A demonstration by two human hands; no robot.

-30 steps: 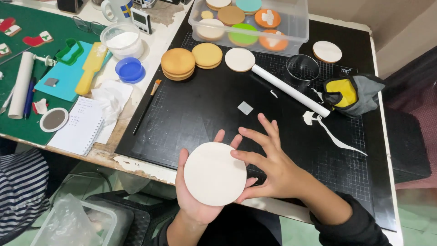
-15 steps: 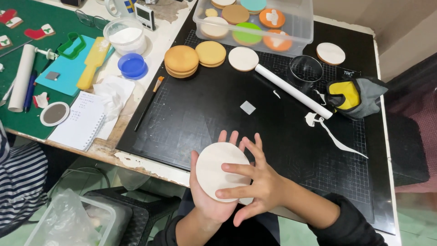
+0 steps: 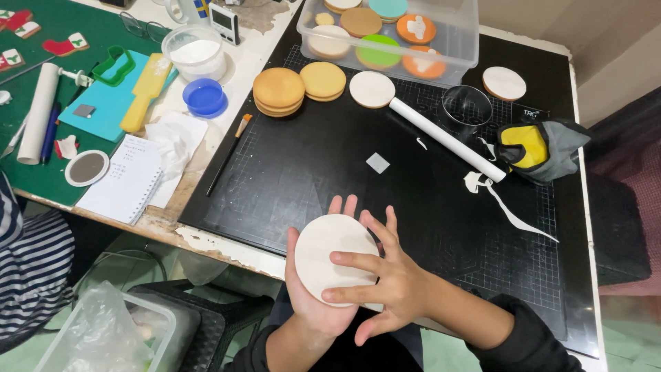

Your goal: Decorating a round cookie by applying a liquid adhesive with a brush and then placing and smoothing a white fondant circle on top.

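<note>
A round white-iced cookie point(image 3: 330, 253) lies flat on the palm of my left hand point(image 3: 311, 303), over the near edge of the black cutting mat point(image 3: 289, 172). My right hand point(image 3: 385, 279) rests on the cookie's right side, with spread fingers pressing its top and rim. Both hands are at the table's front edge, close to my body.
On the mat lie a white rolling pin point(image 3: 447, 138), a round metal cutter point(image 3: 467, 108), stacked plain cookies point(image 3: 279, 91), a brush point(image 3: 231, 153) and icing scraps point(image 3: 509, 207). A clear box of iced cookies point(image 3: 385, 27) stands at the back. A notepad point(image 3: 127, 179) and green mat point(image 3: 41, 83) are left.
Both hands have drawn the cookie closer to my body and tilted it. My right hand has slid over the cookie's right side, fingers now across its top.
</note>
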